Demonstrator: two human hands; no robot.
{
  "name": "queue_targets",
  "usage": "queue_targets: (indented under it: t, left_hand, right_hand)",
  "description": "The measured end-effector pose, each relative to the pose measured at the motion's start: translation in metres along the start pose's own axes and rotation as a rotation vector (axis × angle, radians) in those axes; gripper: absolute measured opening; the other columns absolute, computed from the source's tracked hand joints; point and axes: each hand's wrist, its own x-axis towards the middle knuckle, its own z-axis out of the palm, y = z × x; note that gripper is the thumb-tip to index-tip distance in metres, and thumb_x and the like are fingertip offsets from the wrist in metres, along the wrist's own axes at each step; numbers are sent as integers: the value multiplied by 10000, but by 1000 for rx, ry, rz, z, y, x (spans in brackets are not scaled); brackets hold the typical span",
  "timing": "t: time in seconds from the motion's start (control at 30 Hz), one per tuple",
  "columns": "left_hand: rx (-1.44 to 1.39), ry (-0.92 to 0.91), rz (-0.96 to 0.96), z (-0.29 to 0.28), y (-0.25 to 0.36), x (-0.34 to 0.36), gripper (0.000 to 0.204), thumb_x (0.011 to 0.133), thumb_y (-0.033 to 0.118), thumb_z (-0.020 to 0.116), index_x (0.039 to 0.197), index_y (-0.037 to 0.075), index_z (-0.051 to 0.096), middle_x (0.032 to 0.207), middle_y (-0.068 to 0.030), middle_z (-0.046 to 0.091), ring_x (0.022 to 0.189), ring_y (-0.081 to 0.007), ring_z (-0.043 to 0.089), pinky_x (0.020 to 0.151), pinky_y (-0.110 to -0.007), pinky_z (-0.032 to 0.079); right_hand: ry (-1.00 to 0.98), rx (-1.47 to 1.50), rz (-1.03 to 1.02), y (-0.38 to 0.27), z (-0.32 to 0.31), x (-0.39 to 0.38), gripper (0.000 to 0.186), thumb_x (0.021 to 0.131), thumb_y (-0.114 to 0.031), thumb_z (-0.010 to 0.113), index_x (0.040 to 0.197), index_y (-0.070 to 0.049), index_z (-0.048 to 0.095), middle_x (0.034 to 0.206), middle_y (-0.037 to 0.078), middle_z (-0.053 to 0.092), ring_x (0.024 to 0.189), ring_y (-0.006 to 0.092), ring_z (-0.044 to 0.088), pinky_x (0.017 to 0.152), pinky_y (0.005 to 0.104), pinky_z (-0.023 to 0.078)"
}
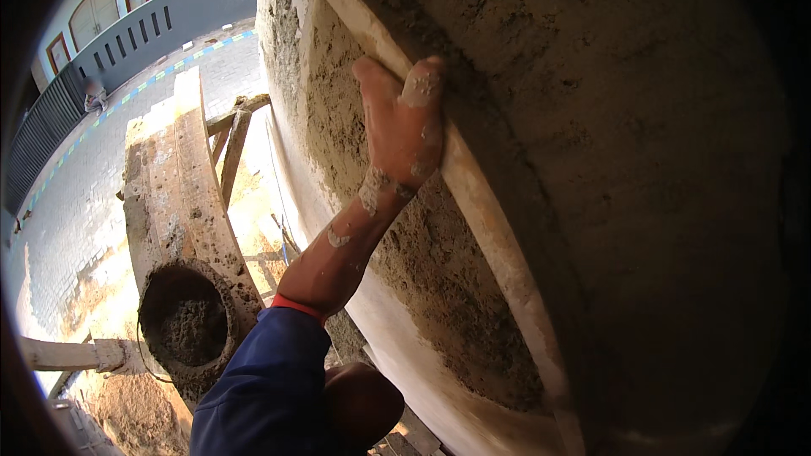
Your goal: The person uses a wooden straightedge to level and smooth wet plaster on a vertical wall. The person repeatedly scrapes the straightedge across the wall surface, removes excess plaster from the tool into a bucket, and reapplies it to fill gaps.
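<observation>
My left hand [401, 122], spotted with dried mortar, is closed round the edge of a long pale batten [486, 194]. The batten runs down the wall from the upper middle to the lower right, bowed by the lens. To its left lies a band of rough, pitted mortar [452, 304]; to its right stretches a smoother, shaded grey-brown mortar face [642, 160]. My left forearm, in a dark blue sleeve with a red cuff, reaches up from below. My fingertips are partly hidden behind the batten. My right hand is out of view.
A bucket [224, 291] of wet mortar stands on scaffold planks [190, 177] to the left, above a paved street. Timber braces [235, 148] support the planks. A person [95, 100] sits by the grey fence [194, 17]. A brown rounded shape [365, 401], unclear, lies beside my sleeve.
</observation>
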Motion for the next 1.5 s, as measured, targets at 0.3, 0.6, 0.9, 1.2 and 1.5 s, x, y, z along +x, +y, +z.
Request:
queue_targets:
  t: [0.3, 0.6, 0.9, 1.2, 1.5]
  left_hand:
    - [-68, 33, 85, 14, 30, 41, 396, 822, 315, 537, 948, -56, 475, 928, -192, 458, 846, -260, 466, 802, -375, 376]
    - [-147, -113, -85, -11, -36, -109, 617, 825, 311, 513, 1182, -111, 239, 1118, -264, 383, 1003, -305, 422, 897, -400, 339]
    - [-103, -166, 135, 31, 88, 20, 477, 802, 341, 533, 951, -76, 357, 822, -204, 503, 737, -290, 523, 652, -421, 432]
    - [-192, -182, 297, 65, 180, 86, 546, 839, 378, 461, 1049, -126, 475, 889, -217, 570, 747, -279, 571, 602, -415, 460]
    - [-183, 1, -120, 0, -18, -11, 400, 790, 294, 566, 936, -28, 377, 896, -126, 439, 806, -177, 445, 745, -331, 411]
  right_hand:
    - [-86, 158, 121, 15, 2, -8, 654, 883, -581, 269, 1067, 6, 491, 1022, 197, 506, 891, 354, 511, 761, 488, 416]
    - [-266, 216, 65, 52, 28, -111, 626, 860, -571, 362, 1141, -18, 444, 1066, 219, 477, 971, 412, 463, 783, 540, 368]
    - [-32, 322, 194, 2, -20, 29, 498, 850, -380, 521, 1127, 25, 441, 1045, 222, 499, 913, 410, 502, 760, 521, 410]
    - [-2, -39, 216, 35, -31, 64, 632, 760, -487, 636, 1162, -31, 464, 1070, 194, 527, 984, 392, 520, 830, 528, 422]
    - [-133, 161, 81, 24, 16, -49, 406, 714, -119, 496, 1085, 46, 484, 1120, 265, 474, 1031, 463, 451, 878, 545, 363]
